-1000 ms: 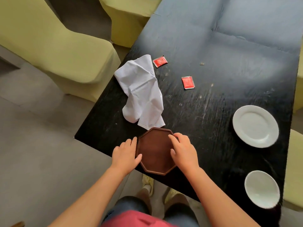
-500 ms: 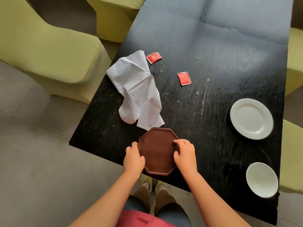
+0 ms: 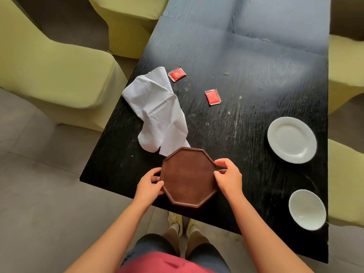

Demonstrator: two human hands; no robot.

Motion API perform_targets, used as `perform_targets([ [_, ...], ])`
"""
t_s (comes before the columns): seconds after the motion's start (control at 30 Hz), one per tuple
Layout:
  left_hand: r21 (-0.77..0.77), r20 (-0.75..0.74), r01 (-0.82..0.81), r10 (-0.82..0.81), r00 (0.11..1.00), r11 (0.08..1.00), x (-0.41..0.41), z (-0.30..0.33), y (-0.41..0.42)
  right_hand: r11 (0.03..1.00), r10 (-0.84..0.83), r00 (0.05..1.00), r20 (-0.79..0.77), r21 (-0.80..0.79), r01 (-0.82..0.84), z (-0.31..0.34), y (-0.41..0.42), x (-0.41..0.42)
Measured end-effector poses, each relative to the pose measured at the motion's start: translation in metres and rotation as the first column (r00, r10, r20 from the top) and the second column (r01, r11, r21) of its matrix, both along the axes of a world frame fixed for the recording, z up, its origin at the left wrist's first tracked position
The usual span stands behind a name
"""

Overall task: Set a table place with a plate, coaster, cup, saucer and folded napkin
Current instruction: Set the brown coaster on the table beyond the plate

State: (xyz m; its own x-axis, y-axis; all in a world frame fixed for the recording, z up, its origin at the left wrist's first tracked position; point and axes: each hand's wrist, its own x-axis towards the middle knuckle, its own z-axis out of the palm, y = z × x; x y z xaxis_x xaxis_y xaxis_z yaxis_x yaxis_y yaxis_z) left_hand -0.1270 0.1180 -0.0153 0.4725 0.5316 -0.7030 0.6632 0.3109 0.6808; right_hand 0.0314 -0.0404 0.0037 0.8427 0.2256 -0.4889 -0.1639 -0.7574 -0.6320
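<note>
Brown octagonal plate (image 3: 189, 176), fingers (image 3: 221, 164) gripping both sides

Looks like a dining room of a restaurant or banquet hall. Shown by a long black wood-grain worktop (image 3: 246, 79), scuffed and crumb-flecked, ringed on both long sides by chairs in pale yellow-green fitted covers (image 3: 53, 75). Further marked by two red single-serve sauce sachets (image 3: 176, 74) (image 3: 212, 97) lying loose beside a crumpled white cloth napkin (image 3: 157, 113), plus plain white crockery: a plate (image 3: 292, 139) and a smaller saucer (image 3: 306, 209) near the right edge. Grey tiled floor (image 3: 39, 194) underneath.
</note>
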Motion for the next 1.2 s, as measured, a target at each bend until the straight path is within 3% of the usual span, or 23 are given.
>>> perform_targets([
  [0.43,-0.136,0.351,0.146,-0.091,0.932,0.980,0.086,0.085,0.006,0.940,-0.102,0.995,-0.011,0.327,0.100,0.082,-0.049,0.082],
  [0.73,-0.074,0.411,0.251,-0.200,0.890,0.965,0.185,0.116,-0.041,0.880,-0.197,0.977,-0.079,0.425,0.211,0.115,-0.115,0.166],
  [0.9,-0.006,0.415,0.208,-0.187,0.890,0.978,0.264,0.130,-0.079,0.859,-0.168,0.975,-0.147,0.464,0.218,0.126,-0.156,0.243],
  [1.2,0.113,0.455,0.140,-0.176,0.873,0.984,0.418,0.131,-0.108,0.818,-0.173,0.982,-0.073,0.545,0.185,0.128,-0.187,0.379],
])
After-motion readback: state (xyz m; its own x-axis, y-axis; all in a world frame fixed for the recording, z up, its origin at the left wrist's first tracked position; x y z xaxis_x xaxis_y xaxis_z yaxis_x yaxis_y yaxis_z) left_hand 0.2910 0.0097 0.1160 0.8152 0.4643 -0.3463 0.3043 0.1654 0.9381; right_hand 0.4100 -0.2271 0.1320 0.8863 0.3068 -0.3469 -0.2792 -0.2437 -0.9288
